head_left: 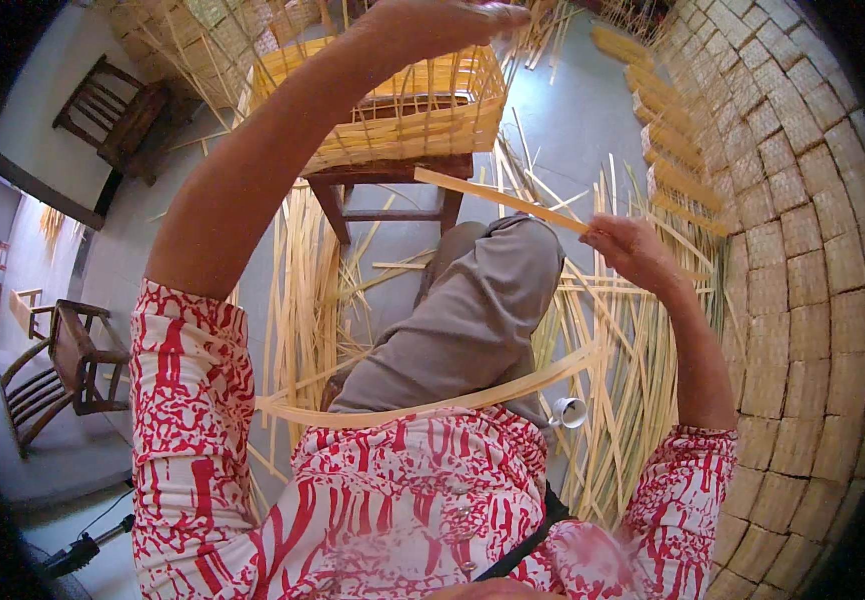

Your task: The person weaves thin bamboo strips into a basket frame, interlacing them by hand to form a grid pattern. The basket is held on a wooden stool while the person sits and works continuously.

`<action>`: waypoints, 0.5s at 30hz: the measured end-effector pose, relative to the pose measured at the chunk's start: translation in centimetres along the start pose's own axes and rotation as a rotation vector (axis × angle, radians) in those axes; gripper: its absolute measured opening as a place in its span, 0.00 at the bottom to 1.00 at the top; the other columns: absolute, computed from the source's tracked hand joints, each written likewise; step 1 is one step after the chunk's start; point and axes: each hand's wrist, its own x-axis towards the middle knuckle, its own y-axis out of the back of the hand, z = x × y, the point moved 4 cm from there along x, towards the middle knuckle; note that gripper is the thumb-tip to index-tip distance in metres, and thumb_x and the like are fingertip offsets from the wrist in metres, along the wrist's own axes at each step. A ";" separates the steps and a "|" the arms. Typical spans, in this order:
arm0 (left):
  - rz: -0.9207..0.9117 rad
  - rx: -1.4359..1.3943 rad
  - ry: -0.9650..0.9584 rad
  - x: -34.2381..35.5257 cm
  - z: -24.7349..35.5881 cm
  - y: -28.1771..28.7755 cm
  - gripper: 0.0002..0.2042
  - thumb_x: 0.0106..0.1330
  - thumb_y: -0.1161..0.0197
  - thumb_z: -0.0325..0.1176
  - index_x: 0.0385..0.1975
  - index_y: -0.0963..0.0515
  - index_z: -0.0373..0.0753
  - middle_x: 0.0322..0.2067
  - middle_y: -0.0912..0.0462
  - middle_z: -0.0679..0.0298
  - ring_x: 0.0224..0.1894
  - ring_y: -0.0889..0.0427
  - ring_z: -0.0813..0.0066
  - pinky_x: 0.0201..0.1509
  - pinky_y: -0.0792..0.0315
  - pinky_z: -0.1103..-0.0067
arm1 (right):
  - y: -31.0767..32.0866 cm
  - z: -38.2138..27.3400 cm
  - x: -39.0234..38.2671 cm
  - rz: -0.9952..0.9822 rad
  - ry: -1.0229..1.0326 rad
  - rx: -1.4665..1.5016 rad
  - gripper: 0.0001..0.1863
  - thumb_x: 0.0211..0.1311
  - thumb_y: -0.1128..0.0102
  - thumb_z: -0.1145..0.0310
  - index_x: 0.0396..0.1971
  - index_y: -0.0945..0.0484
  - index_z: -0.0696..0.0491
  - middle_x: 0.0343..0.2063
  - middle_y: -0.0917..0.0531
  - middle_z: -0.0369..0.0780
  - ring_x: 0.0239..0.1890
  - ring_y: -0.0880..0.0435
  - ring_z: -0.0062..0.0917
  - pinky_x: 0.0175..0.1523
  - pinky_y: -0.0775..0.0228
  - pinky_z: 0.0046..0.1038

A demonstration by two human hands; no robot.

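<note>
A flat bamboo strip (pixel 498 194) is pinched in my right hand (pixel 635 250), out to the right of my knees. Its free end points left, just below the front of the half-woven basket (pixel 408 135). My left arm reaches up across that basket, and my left hand (pixel 453 22) is over its far right side near the top edge. Blur hides what its fingers do. The basket has open slats and tall upright strips, and it rests on a dark wooden stool (pixel 393 168). Another pale strip (pixel 433 408) bows across my lap.
Long loose strips (pixel 623 400) cover the floor on the right, with more strips (pixel 298 270) on the left. A white cup (pixel 569 412) is by my right hip. Stacked woven pieces (pixel 793 330) line the right side. Wooden chairs (pixel 78 355) stand at left.
</note>
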 end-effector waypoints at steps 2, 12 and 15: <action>-0.022 -0.078 0.034 -0.7 -1.3 -0.2 0.19 0.69 0.38 0.47 0.38 0.15 0.33 0.28 0.13 0.58 0.32 0.15 0.73 0.38 0.21 0.71 | 0.2 1.0 -0.9 0.001 -0.052 0.161 0.09 0.71 0.42 0.65 0.36 0.19 0.54 0.18 0.31 0.29 0.22 0.33 0.13 0.27 0.38 0.22; -0.358 -0.103 0.033 3.7 -3.0 -5.2 0.25 0.66 0.37 0.56 0.31 0.22 0.34 0.30 0.17 0.58 0.30 0.14 0.69 0.31 0.20 0.77 | 0.2 2.8 -1.7 0.077 -0.096 0.301 0.10 0.73 0.43 0.65 0.38 0.17 0.55 0.19 0.30 0.27 0.21 0.32 0.11 0.27 0.38 0.17; -0.613 0.421 -0.031 8.1 -6.0 -8.2 0.35 0.56 0.28 0.55 0.56 0.29 0.35 0.51 0.23 0.45 0.42 0.14 0.59 0.36 0.17 0.76 | 0.1 3.2 -2.3 0.107 -0.060 0.269 0.10 0.72 0.43 0.66 0.37 0.17 0.56 0.18 0.29 0.28 0.21 0.31 0.11 0.27 0.38 0.19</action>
